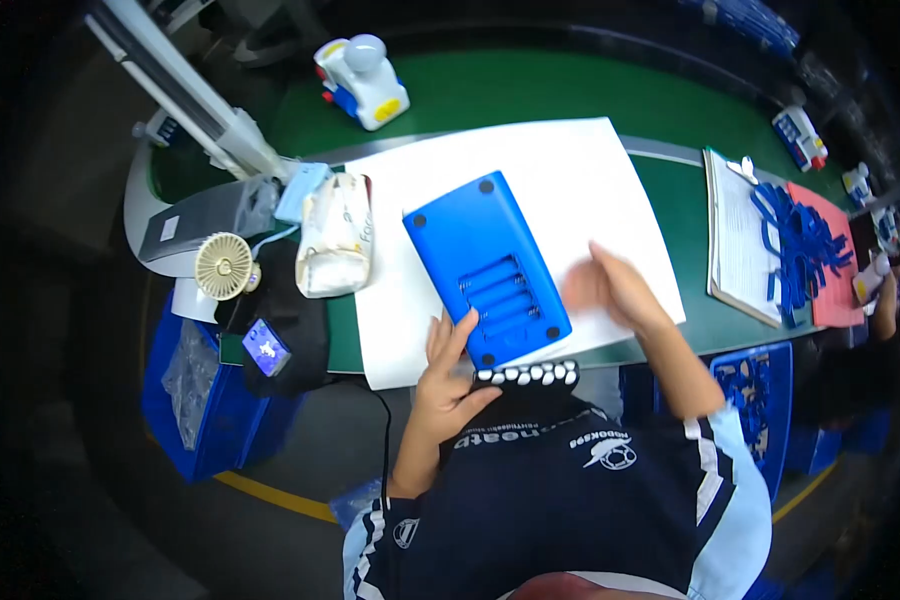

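A blue plastic casing (470, 229) lies on a white sheet, its battery side up. Dark round feet mark its corners, and the uncovered battery compartment (500, 297) shows several slots with metal contacts and no batteries. My left hand (444, 385) is at the casing's near left edge, one finger resting on top beside the compartment and the others along the side. Just off the right edge is my right hand (615, 291), thumb apart, fingers blurred by motion, nothing visible in it. A row of white rounded pieces (526, 374) shows below the near edge; their kind is unclear.
The white sheet (570, 170) covers the middle of the green table (450, 85). To the left are a cloth pouch (334, 238), a small fan (223, 266) and a phone (266, 347). A white toy-like device (362, 82) stands behind. Blue strips (802, 245) and a notebook (738, 240) lie right.
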Action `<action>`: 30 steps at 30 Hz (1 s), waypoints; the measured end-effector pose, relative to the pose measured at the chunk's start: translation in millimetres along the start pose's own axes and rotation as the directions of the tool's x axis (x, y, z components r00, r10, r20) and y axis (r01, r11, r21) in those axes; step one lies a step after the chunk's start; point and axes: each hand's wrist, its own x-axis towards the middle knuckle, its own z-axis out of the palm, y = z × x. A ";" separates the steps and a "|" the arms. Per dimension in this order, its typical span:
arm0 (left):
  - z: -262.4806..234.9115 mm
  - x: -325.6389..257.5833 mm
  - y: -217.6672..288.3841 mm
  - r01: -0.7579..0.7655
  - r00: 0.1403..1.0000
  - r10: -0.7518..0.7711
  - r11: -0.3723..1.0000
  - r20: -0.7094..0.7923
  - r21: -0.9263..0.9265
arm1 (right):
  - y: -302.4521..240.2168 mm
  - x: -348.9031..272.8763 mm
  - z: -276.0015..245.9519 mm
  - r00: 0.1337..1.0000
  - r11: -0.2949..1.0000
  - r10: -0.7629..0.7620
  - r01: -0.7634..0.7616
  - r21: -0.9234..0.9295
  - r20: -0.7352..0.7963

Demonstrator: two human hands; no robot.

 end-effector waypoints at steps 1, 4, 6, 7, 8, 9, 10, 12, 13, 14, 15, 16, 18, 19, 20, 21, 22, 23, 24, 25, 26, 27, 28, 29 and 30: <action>-0.4 -2.5 -2.2 0.019 0.999 -0.024 0.987 -0.029 -0.160 | 12.8 -15.1 -4.7 0.969 0.979 0.168 -0.185 0.084 0.181; -8.7 -8.3 -11.4 0.040 0.996 -0.077 0.870 -0.055 -0.492 | 71.9 -33.7 3.5 0.794 0.660 0.410 -0.597 0.455 0.448; -22.3 -16.9 -13.4 0.089 0.988 -0.143 0.829 -0.054 -0.552 | 76.0 -35.9 51.9 0.773 0.598 0.305 -0.610 0.520 0.557; -27.3 -19.1 -21.1 0.100 0.988 -0.148 0.824 -0.041 -0.557 | 81.6 -32.9 67.7 0.770 0.518 0.197 -0.608 0.602 0.607; -32.6 -22.8 -26.2 0.088 0.990 -0.134 0.824 -0.041 -0.559 | 73.0 -28.6 86.9 0.841 0.541 0.194 -0.521 0.660 0.504; -33.6 -23.6 -28.9 0.080 0.990 -0.130 0.829 -0.051 -0.554 | 64.6 -26.3 97.4 0.900 0.565 0.193 -0.428 0.706 0.391; -34.3 -23.2 -31.0 0.109 0.986 -0.159 0.834 -0.045 -0.541 | 66.2 -13.7 95.5 0.924 0.524 0.141 -0.374 0.766 0.355; -31.5 -21.5 -35.4 0.151 0.976 -0.213 0.812 -0.046 -0.564 | 55.1 1.8 82.2 0.920 0.580 0.109 -0.366 0.728 0.376; -28.2 -20.3 -40.1 0.138 0.975 -0.212 0.805 -0.064 -0.577 | 48.1 4.3 78.9 0.933 0.606 0.112 -0.338 0.720 0.343; -25.0 -18.8 -45.7 0.123 0.974 -0.211 0.798 -0.083 -0.590 | 39.8 6.2 78.0 0.950 0.682 0.072 -0.269 0.680 0.303; -21.9 -15.7 -50.6 0.141 0.971 -0.233 0.752 -0.060 -0.643 | 33.4 8.5 74.8 0.964 0.749 0.027 -0.194 0.634 0.264; -16.4 -10.7 -50.6 0.131 0.973 -0.225 0.712 -0.048 -0.690 | 32.3 13.7 63.9 0.968 0.739 0.018 -0.181 0.649 0.250; -12.5 -1.2 -57.3 0.150 0.984 -0.174 0.745 0.028 -0.650 | 19.5 21.0 43.3 0.995 0.828 -0.055 -0.003 0.561 0.087; -11.1 3.6 -58.6 0.168 0.983 -0.175 0.757 0.052 -0.632 | 16.6 35.3 17.2 0.994 0.866 -0.113 0.093 0.492 0.011; -9.8 6.3 -58.1 0.189 0.981 -0.182 0.769 0.074 -0.610 | 8.0 53.6 -3.9 0.975 0.878 -0.134 0.200 0.435 -0.179; -7.5 6.0 -58.2 0.222 0.969 -0.241 0.744 0.057 -0.630 | -13.3 71.2 -14.5 0.941 0.896 -0.244 0.311 0.318 -0.233; -8.9 5.1 -58.1 0.217 0.969 -0.243 0.742 0.048 -0.634 | -36.1 96.7 -24.2 0.903 0.915 -0.315 0.370 0.158 -0.291; -9.6 6.5 -58.1 0.291 0.952 -0.293 0.757 0.094 -0.584 | -51.6 130.6 -45.7 0.814 0.891 -0.419 0.453 -0.011 -0.404; -11.2 4.8 -58.7 0.365 0.926 -0.358 0.768 0.121 -0.526 | -74.3 152.9 -36.8 0.738 0.875 -0.472 0.458 -0.155 -0.483; -10.4 5.7 -58.4 0.360 0.928 -0.351 0.766 0.123 -0.532 | -90.5 180.1 -45.4 0.653 0.839 -0.543 0.450 -0.307 -0.528; -9.4 7.8 -59.9 0.367 0.929 -0.343 0.801 0.140 -0.473 | -103.8 208.5 -50.6 0.551 0.805 -0.593 0.403 -0.436 -0.586; -9.3 8.6 -61.8 0.373 0.928 -0.343 0.832 0.149 -0.411 | -114.7 230.2 -49.0 0.475 0.782 -0.619 0.297 -0.548 -0.625; -9.4 9.2 -65.1 0.365 0.931 -0.340 0.833 0.135 -0.416 | -126.9 246.9 -47.2 0.392 0.744 -0.655 0.182 -0.643 -0.647; -9.6 9.2 -70.4 0.360 0.932 -0.321 0.867 0.167 -0.343 | -137.5 260.5 -51.6 0.362 0.742 -0.656 0.150 -0.654 -0.662; -12.5 7.5 -72.6 0.359 0.929 -0.315 0.895 0.196 -0.263 | -142.5 269.9 -45.1 0.342 0.744 -0.652 0.118 -0.657 -0.677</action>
